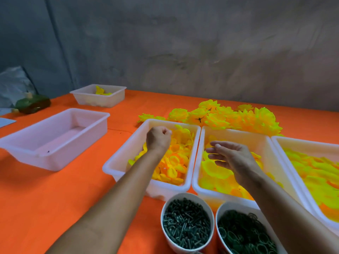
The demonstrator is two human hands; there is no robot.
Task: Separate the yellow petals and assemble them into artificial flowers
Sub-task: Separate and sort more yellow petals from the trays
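The orange-covered bench (55, 189) carries three white plastic trays side by side, all holding loose yellow fabric petals, with a heap of finished yellow artificial flowers (238, 118) lying behind them; the left petal tray (113, 162) holds smaller orange-yellow petals (176, 162), the middle petal tray (197, 169) broader lemon ones (214, 173); an empty white tray (55, 158) stands well apart to the left. Nearest the camera, a round white tub of dark green stem pins (187, 224) stands beside a round white tub of dark green rings (244, 237).

The left hand (158, 138) hovers over the left tray, fingers curled into a loose fist (whether it pinches a petal I cannot tell); the right hand (231, 158) hangs over the middle tray, fingers relaxed and parted, holding nothing visible.

The step looks like picking petals; best to lift one layer at a time by its edge, rubbing thumb against finger to part stuck pieces, since thin fabric likely clings in stacks.

No brand, label or writing is legible anywhere.
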